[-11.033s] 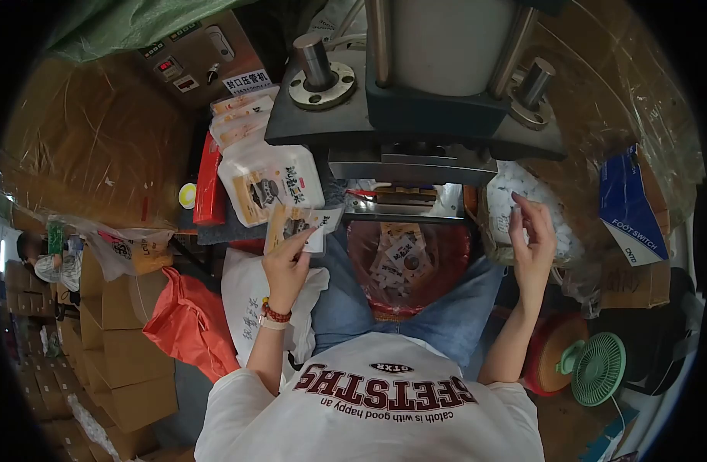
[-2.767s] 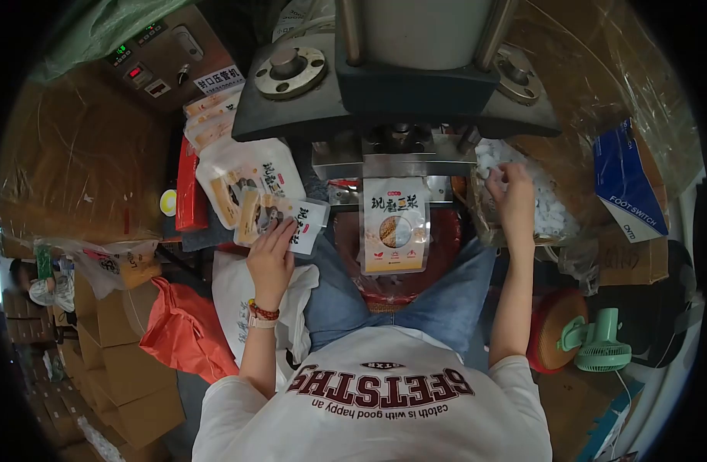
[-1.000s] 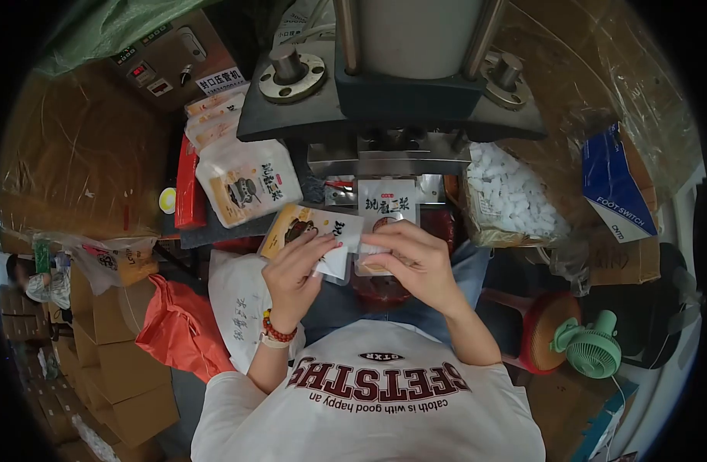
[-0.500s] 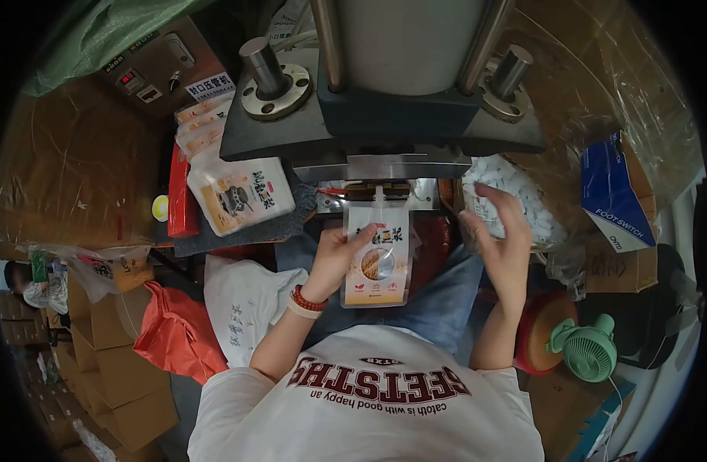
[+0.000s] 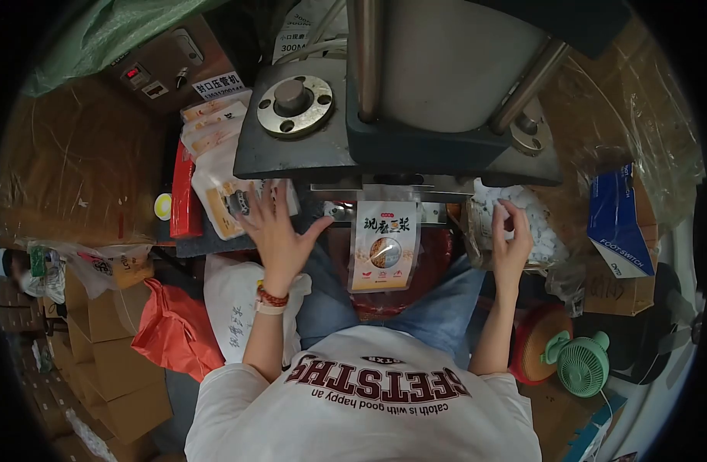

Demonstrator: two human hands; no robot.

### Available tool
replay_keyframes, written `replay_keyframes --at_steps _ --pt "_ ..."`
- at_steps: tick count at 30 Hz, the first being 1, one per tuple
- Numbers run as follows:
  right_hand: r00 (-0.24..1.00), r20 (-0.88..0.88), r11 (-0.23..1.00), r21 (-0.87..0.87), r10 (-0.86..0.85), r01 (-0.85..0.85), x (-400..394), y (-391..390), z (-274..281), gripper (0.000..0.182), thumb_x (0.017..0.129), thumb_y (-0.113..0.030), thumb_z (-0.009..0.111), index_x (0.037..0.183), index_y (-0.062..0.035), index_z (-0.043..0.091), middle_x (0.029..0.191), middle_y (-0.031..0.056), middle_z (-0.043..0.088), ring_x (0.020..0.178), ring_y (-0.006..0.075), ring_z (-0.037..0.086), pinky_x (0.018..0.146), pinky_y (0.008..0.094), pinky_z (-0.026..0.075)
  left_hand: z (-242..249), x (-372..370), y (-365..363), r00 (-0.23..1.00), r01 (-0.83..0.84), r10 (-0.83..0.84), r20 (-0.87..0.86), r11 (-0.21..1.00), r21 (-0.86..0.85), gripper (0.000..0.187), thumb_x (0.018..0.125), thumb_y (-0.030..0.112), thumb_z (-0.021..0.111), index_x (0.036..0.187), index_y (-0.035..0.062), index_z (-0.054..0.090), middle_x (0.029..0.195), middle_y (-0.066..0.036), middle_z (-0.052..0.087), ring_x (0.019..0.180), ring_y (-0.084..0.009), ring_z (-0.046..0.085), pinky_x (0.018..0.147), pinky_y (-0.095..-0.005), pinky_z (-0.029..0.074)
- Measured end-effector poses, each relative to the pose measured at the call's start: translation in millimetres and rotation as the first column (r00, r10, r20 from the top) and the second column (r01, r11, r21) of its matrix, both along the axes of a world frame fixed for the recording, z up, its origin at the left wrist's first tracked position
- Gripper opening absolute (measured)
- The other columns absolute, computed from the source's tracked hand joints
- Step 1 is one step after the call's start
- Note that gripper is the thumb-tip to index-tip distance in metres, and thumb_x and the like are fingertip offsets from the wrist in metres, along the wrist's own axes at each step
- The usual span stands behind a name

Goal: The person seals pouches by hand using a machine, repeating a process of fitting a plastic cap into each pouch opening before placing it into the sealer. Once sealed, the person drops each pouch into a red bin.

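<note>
A printed spout pouch (image 5: 385,258) hangs by its top end from the press (image 5: 422,150), with neither hand on it. Its spout is hidden under the press jaw. To the left, my left hand (image 5: 279,239) spreads its fingers over a stack of similar pouches (image 5: 222,202), overlapping the front one. My right hand (image 5: 512,245) is at the near side of a heap of small white pieces (image 5: 538,239). Its thumb and fingertips are pinched together; I cannot tell what is between them.
A red box (image 5: 185,202) stands beside the pouch stack. A control box (image 5: 157,73) sits at the back left. On the right are a blue foot-switch carton (image 5: 619,219) and a green fan (image 5: 584,363). An orange-red bag (image 5: 176,327) and cardboard boxes lie lower left.
My left hand has let go of the pouch at the press and moved left to the stack, opening. My right hand's fingers have drawn together by the white pieces. The view has shifted.
</note>
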State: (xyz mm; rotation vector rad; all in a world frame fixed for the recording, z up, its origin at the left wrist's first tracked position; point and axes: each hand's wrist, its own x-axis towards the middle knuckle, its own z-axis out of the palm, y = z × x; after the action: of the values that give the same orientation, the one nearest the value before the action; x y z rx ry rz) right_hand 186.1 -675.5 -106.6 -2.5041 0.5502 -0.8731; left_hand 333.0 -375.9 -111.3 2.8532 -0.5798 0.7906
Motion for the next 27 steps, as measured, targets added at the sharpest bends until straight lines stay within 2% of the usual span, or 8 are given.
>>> replay_keyframes --at_steps 2,5,9,14,21,23,24,27 --pt "0.952 0.289 0.694 0.706 -0.1 -0.142 -11 16 0 0.018 0.093 -0.011 0.06 0.107 0.0001 0.059 0.091 0.0085 0.064 0.081 0.0143 0.059 0.076 0.0267 0.046 -21 5 37 0.975 -0.054 0.068 -0.21 0.996 0.075 0.082 0.078 0.045 0.071 0.143 0.0102 0.036 0.149 -0.012 0.034 0.139 -0.028 0.028 0.111 -0.0551 0.017" --pt "0.911 0.398 0.454 0.797 0.103 -0.399 -13 51 13 0.023 0.095 -0.014 0.057 0.113 0.0005 0.054 0.097 0.0101 0.065 0.08 0.0126 0.057 0.075 0.025 0.046 -38 -2 68 0.904 0.335 -0.328 -0.273 0.942 -0.023 0.056 0.074 0.01 0.067 0.128 0.0097 0.054 0.135 -0.007 0.053 0.125 -0.0294 0.049 0.104 -0.0428 0.037" --pt "0.707 0.615 0.14 0.712 0.35 -0.689 -9 91 32 0.028 0.097 -0.007 0.049 0.122 0.0016 0.04 0.115 0.0258 0.061 0.106 0.0277 0.062 0.089 0.034 0.048 -15 -29 64 0.813 0.257 -0.414 -0.409 0.886 -0.386 0.05 0.067 -0.005 0.056 0.114 0.0085 0.065 0.113 -0.009 0.067 0.105 -0.0274 0.064 0.089 -0.0355 0.05" --pt "0.711 0.255 0.689 0.187 0.655 -0.701 14 115 39 0.023 0.081 -0.001 0.064 0.104 -0.001 0.062 0.123 0.0211 0.058 0.116 0.03 0.055 0.092 0.0365 0.045 21 -59 21 0.77 0.42 -0.618 -0.156 0.677 -0.605 0.037 0.066 -0.006 0.055 0.098 0.0047 0.071 0.099 -0.01 0.071 0.097 -0.0266 0.067 0.085 -0.0341 0.052" --pt "0.705 0.373 0.603 0.365 0.603 -0.71 3 102 30 0.034 0.076 -0.01 0.073 0.109 -0.003 0.065 0.128 0.0147 0.054 0.12 0.0304 0.05 0.1 0.0387 0.039 27 -73 -11 0.577 0.48 -0.808 -0.118 0.452 -0.751 0.022 0.08 0.005 0.067 0.101 0.0021 0.07 0.091 -0.009 0.071 0.078 -0.0188 0.07 0.069 -0.0269 0.054" --pt "0.842 0.241 0.719 0.44 0.482 -0.537 2 100 30 0.045 0.079 -0.012 0.072 0.12 -0.0025 0.058 0.128 0.0164 0.054 0.121 0.0323 0.05 0.101 0.0394 0.038 4 -68 -19 0.352 0.075 -0.755 -0.553 0.612 -0.788 0.019 0.086 0.014 0.068 0.098 -0.0006 0.07 0.083 -0.007 0.071 0.07 -0.0088 0.065 0.063 -0.0245 0.051" --pt "0.874 0.249 0.771 0.412 0.417 -0.485 1 95 26 0.045 0.079 -0.011 0.072 0.121 -0.0021 0.056 0.128 0.0164 0.054 0.119 0.0327 0.05 0.101 0.0387 0.038 -11 -64 -26 0.35 0.077 -0.755 -0.554 0.613 -0.786 0.019 0.086 0.014 0.068 0.098 -0.0006 0.07 0.083 -0.007 0.071 0.07 -0.0088 0.065 0.063 -0.0245 0.051" --pt "0.947 0.219 0.899 0.322 0.234 -0.296 -9 58 34 0.038 0.083 -0.01 0.068 0.118 -0.0009 0.057 0.122 0.0166 0.056 0.117 0.0317 0.052 0.099 0.0369 0.039 -27 -50 -52 0.151 -0.533 -0.862 -0.484 0.341 -0.774 0.025 0.089 0.02 0.068 0.093 -0.0037 0.069 0.085 -0.007 0.07 0.071 -0.0078 0.063 0.062 -0.0233 0.05"
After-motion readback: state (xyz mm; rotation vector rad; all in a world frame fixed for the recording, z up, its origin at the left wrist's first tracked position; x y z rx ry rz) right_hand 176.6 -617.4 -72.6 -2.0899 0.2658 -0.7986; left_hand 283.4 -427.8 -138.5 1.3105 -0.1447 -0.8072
